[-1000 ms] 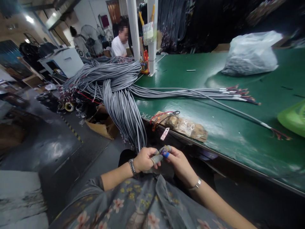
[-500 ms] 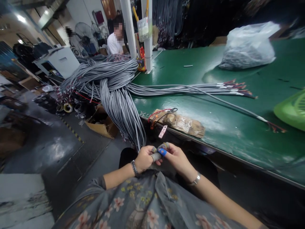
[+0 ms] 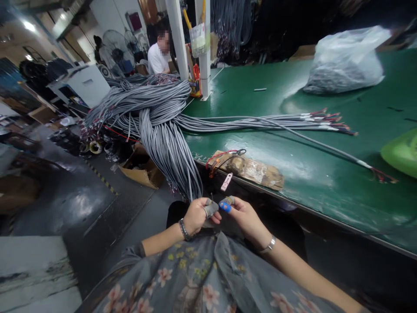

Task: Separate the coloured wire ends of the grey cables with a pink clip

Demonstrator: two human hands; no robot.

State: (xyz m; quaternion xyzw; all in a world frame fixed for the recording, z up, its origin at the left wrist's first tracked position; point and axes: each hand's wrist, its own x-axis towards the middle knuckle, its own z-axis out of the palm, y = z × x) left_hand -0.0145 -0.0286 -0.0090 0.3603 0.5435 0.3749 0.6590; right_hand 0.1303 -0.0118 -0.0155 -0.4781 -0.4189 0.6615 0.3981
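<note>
My left hand [image 3: 196, 216] is closed in front of my lap, thumb and forefinger in grey finger cots, pinching a thin dark wire [image 3: 211, 198] that sticks up from them. My right hand [image 3: 243, 217] sits just to its right, fingers pinched together, with a blue cot on the thumb and a grey one on the forefinger. What it holds is too small to make out. A thick bundle of grey cables [image 3: 166, 139] hangs over the edge of the green table [image 3: 293, 174], ending just above my left hand.
Grey cables with stripped coloured ends [image 3: 325, 118] lie across the table. At its near edge are a taped cardboard pad [image 3: 257, 170] with red wires and a hanging white tag [image 3: 226, 182]. A plastic bag [image 3: 342, 61], a green object [image 3: 400, 152], a white post [image 3: 205, 48], a seated person [image 3: 158, 56] and a floor box [image 3: 140, 167] surround.
My hands have drawn slightly apart, and a small gap now shows between the fingertips. The view has shifted a little.
</note>
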